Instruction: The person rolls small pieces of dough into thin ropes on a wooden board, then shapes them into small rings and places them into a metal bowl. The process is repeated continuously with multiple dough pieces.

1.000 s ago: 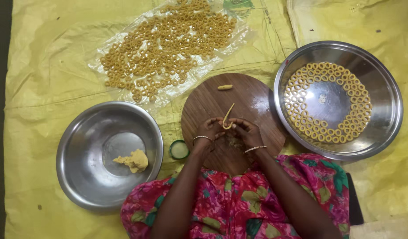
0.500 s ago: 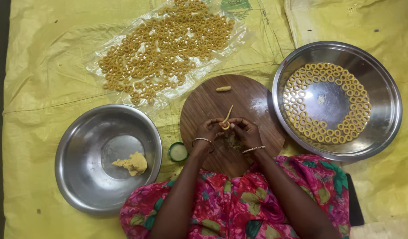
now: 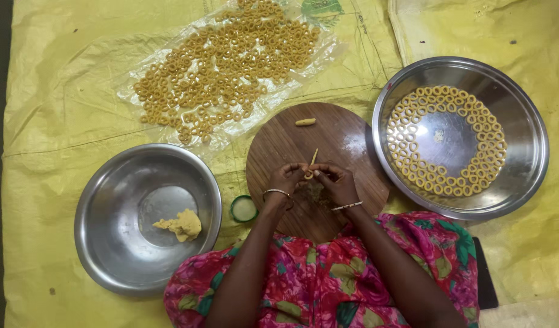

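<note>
Over a round wooden board (image 3: pixel 346 152), the left hand (image 3: pixel 287 179) and right hand (image 3: pixel 335 182) stay together, both pinching a thin strip of yellow dough (image 3: pixel 312 161). Little has shifted in 1 second; the strip looks part-curled, its ring not yet closed.
</note>
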